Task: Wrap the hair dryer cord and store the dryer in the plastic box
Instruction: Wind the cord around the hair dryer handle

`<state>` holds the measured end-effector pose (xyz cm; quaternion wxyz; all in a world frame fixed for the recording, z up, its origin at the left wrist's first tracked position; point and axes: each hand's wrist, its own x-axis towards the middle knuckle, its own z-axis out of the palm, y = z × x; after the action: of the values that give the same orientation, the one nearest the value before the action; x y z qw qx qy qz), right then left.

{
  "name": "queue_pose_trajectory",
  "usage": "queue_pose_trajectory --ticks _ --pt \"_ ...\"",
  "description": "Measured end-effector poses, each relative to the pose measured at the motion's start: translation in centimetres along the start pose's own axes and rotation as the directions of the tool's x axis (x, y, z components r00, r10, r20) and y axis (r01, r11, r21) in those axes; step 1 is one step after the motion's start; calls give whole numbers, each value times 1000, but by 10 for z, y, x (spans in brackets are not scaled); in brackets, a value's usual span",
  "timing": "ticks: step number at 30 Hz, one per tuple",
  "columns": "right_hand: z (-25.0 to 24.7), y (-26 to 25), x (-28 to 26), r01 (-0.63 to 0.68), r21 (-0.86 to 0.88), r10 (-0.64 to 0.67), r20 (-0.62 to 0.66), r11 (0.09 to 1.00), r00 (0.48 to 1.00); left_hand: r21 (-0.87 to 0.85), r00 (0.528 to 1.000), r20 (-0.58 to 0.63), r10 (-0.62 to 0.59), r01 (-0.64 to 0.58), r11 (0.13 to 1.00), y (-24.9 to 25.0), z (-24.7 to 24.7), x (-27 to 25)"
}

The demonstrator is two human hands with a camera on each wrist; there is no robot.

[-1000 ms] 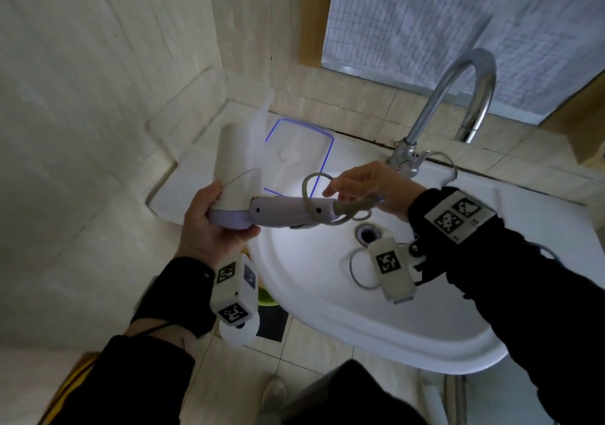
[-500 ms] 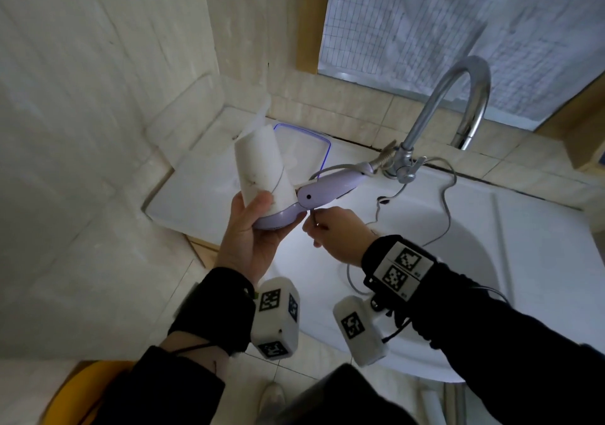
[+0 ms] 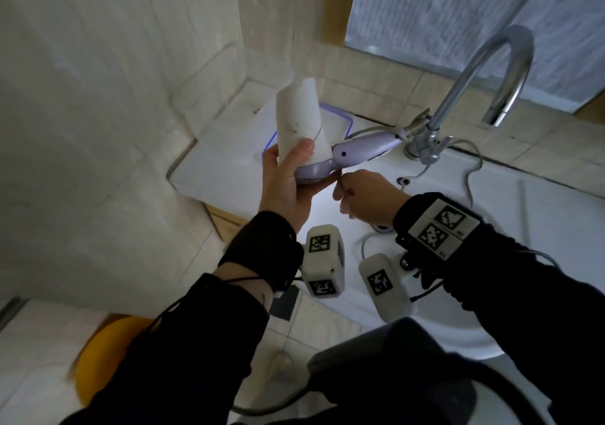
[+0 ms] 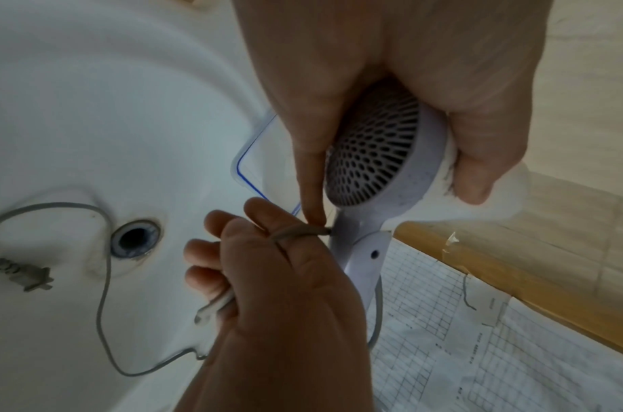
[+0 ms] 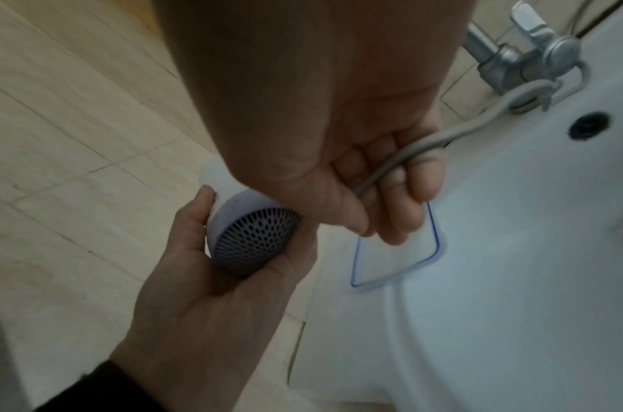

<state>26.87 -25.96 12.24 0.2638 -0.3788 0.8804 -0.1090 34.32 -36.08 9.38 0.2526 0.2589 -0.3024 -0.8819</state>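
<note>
My left hand (image 3: 288, 182) grips the white and lilac hair dryer (image 3: 299, 129) by its barrel, nozzle up, above the sink's left edge. Its lilac handle (image 3: 363, 149) points right toward the tap. The rear grille (image 4: 371, 150) faces the left wrist camera. My right hand (image 3: 363, 195) pinches the grey cord (image 5: 401, 156) just under the handle's hinge. The rest of the cord (image 3: 471, 169) trails past the tap into the basin, and its plug (image 4: 22, 274) lies beside the drain. The clear plastic box (image 3: 337, 123) with a blue rim sits behind the dryer on the ledge.
A curved chrome tap (image 3: 474, 80) rises at the back of the white sink (image 3: 540, 221). The drain (image 4: 133, 239) lies in the basin's middle. A tiled wall stands to the left, a papered window behind. Something yellow (image 3: 108, 356) sits on the floor below.
The dryer was raised and turned from lying flat to nozzle up, handle toward the tap. My right hand slid from the handle's end down to the cord below the hinge.
</note>
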Motion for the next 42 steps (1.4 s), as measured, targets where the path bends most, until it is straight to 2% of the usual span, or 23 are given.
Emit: queue_pose_trajectory --ticks 7,9,11,13,15,18,20,23,27,30,35,39,42 --pt "22 19 -5 23 111 -31 78 994 996 -3 996 -94 -11 11 1000 -10 -26 1" --pt "29 27 -5 24 57 -30 110 998 994 -46 990 -139 -4 -2 999 -10 -36 3" --pt "37 39 -6 64 -73 -51 172 995 984 -128 984 -180 7 -30 991 -2 -46 8" --pt "44 55 -8 92 -113 -71 175 989 982 -182 975 -220 24 -65 981 13 -59 14" --pt "46 71 -11 82 -84 -71 128 993 989 -197 967 -250 54 -106 975 28 -76 18" --pt "34 74 -20 25 63 -33 121 998 992 -124 958 -260 121 -158 980 40 -92 14" --pt "20 68 -21 72 144 -84 80 987 993 -65 952 -266 154 -177 982 38 -100 11" --pt "-5 54 -20 166 92 -161 -51 982 986 0 960 -235 154 -159 987 31 -110 6" --pt "-38 31 -20 255 74 -240 -173 964 955 104 979 -183 84 -66 992 19 -113 -3" --pt "-57 20 -15 280 25 -263 -265 960 927 145 998 -65 -2 11 989 9 -109 -12" --pt "-72 24 -3 219 11 -211 -224 976 952 164 987 119 -104 84 983 9 -97 -16" --pt "-75 38 2 142 -73 -155 -209 987 966 154 974 184 -132 104 983 17 -94 -15" --pt "-76 47 5 100 -35 -105 -199 994 974 159 963 223 -150 116 980 18 -96 -13"
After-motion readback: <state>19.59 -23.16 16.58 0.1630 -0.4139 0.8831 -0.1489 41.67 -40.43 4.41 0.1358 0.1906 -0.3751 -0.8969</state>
